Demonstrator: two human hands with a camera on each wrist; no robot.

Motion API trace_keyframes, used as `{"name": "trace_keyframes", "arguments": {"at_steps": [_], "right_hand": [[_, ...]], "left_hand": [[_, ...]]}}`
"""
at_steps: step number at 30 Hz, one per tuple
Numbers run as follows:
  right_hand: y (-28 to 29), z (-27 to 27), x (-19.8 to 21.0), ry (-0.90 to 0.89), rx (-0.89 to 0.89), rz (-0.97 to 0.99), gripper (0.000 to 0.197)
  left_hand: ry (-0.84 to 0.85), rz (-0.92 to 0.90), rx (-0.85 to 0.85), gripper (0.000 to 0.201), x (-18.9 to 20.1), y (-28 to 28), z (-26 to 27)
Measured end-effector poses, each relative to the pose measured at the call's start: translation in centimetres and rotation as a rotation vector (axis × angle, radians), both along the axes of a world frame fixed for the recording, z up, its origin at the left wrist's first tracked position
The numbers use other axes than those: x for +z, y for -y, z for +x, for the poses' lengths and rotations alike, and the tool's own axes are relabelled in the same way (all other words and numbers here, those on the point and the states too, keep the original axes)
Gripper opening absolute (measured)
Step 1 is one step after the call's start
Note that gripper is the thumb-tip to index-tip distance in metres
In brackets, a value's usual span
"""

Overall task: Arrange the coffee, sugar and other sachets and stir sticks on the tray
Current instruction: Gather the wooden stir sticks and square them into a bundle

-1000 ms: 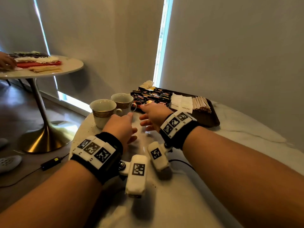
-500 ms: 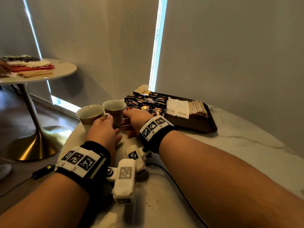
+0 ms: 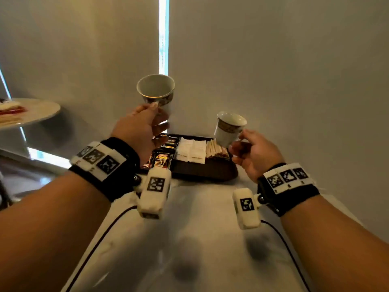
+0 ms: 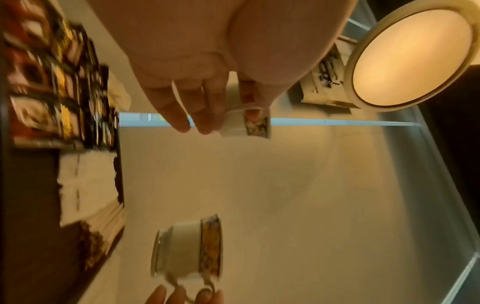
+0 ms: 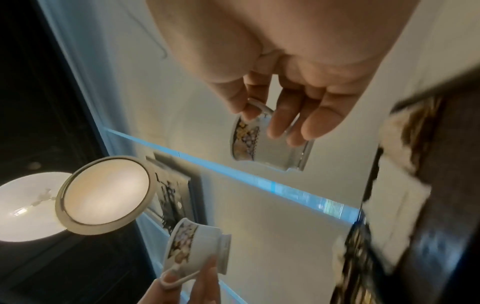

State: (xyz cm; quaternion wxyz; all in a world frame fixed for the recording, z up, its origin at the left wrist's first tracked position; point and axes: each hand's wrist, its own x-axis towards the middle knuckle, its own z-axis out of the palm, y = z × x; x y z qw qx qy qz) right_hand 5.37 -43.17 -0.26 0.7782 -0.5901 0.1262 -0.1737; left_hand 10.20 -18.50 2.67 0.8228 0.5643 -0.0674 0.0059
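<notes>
Porcelain cup point(image 3: 156, 89) sits in your left grip point(image 3: 139, 131), fingers pinched on its handle, raised above the bench point(image 3: 189, 239); dark tray point(image 3: 202, 169) below carries coffee sachets point(image 3: 162, 159), white sugar sachets point(image 3: 191, 150), then stir sticks point(image 3: 216, 149); your right grip point(image 3: 252, 152) pinches the second cup point(image 3: 228, 127) by its handle, over the tray's right end.

Right hand point(image 5: 293, 82) at top, fingers pinched on cup point(image 5: 270, 142) handle; another cup point(image 5: 197, 246) held at bottom.
</notes>
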Motion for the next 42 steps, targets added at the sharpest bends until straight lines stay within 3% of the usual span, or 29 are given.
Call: {"name": "trace_keyframes", "arguments": {"at_steps": [7, 16, 27, 39, 42], "right_hand": [[10.2, -1.0, -4.0, -0.03, -0.237, 0.161, 0.018], [13.9, 0.2, -7.5, -0.13, -0.325, 0.219, 0.018], [15.7, 1.1, -8.3, -0.18, -0.346, 0.257, 0.02], [16.1, 1.7, -9.2, -0.216, -0.304, 0.161, 0.014], [16.0, 1.8, -9.3, -0.213, -0.31, 0.136, 0.016]], "left_hand": [[-0.105, -0.013, -0.238, 0.016, -2.2, 13.7, 0.8], [-0.245, 0.086, -0.327, 0.019, -7.1, 24.1, 1.7], [-0.389, 0.105, -0.386, 0.015, -10.1, 27.3, 1.2], [-0.344, 0.139, -0.338, 0.012, -10.8, 27.6, 1.4], [-0.354, 0.124, -0.329, 0.021, -10.9, 27.5, 1.2]]}}
